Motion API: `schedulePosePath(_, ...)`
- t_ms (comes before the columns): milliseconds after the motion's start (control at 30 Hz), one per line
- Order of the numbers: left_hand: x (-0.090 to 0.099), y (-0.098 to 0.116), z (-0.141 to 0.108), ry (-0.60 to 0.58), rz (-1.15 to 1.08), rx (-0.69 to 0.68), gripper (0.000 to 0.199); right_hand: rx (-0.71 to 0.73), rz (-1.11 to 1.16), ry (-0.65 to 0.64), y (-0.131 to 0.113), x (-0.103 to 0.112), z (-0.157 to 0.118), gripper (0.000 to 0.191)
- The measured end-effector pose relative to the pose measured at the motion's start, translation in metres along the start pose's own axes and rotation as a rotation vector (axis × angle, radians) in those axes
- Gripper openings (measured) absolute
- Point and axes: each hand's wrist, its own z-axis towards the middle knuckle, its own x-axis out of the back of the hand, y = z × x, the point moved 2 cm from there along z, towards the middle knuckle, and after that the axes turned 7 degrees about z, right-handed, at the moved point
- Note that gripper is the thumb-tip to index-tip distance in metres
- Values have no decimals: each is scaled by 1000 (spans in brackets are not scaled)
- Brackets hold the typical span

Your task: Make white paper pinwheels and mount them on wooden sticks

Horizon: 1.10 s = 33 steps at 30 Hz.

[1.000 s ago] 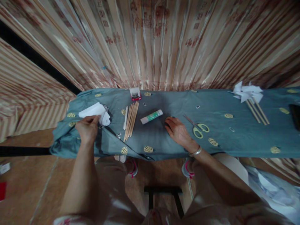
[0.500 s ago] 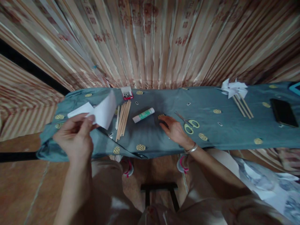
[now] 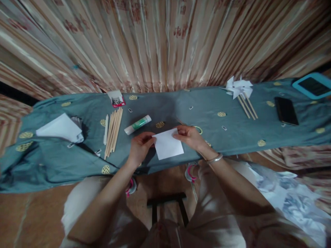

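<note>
A square sheet of white paper (image 3: 169,146) is stretched between my hands above the front part of the cloth-covered table. My left hand (image 3: 141,146) pinches its left corner, thumb on top. At the upper right corner, my right hand (image 3: 190,137) grips it between thumb and fingers. Just beyond my left hand lies a glue stick (image 3: 138,124) with a green label. Scissors (image 3: 198,130) lie behind my right hand, mostly hidden, one yellow-green handle loop showing.
Wooden sticks (image 3: 113,132) and a white pencil-like stick (image 3: 106,129) lie left, below a small box of metal pins (image 3: 117,100). Folded white paper (image 3: 60,127) lies far left. Paper pinwheels (image 3: 240,89), a black phone (image 3: 286,110) and a blue-framed device (image 3: 314,85) are right.
My left hand has brought the white paper from the left to the middle. My right hand has taken hold of its other side. The view has shifted to the right.
</note>
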Motion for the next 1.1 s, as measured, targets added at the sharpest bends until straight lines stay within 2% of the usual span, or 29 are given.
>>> schedulePosePath(67,4,1,1,27,261,-210,23,57,-274,67,-1,-1,0,31)
schedulePosePath(133,4,3,-2,44,545,-463,20,113,-537,108,-3,-5,-3,40)
schedulePosePath(200,0,1,-8,-27,730,-669,21,150,-689,106,-5,-10,-6,46)
schedulePosePath(300,-8,-9,-18,-169,882,-809,24,188,-755,101,-6,-14,-9,46)
schedulePosePath(433,-12,-20,-22,-228,986,-814,33,176,-716,149,-4,-10,-8,43)
schedulePosePath(533,-11,-15,-22,-240,1022,-802,33,185,-671,187,-2,-6,-4,41)
schedulePosePath(700,-18,2,-18,-244,1101,-806,28,336,-742,198,4,-5,-5,37)
schedulePosePath(833,-32,6,-15,-395,1064,-865,42,454,-849,210,4,-8,-11,31)
schedulePosePath(900,-38,5,-14,-450,1048,-844,50,469,-883,218,3,-9,-14,30)
schedulePosePath(1100,-44,3,-10,-438,1031,-784,55,518,-957,196,4,-10,-20,28)
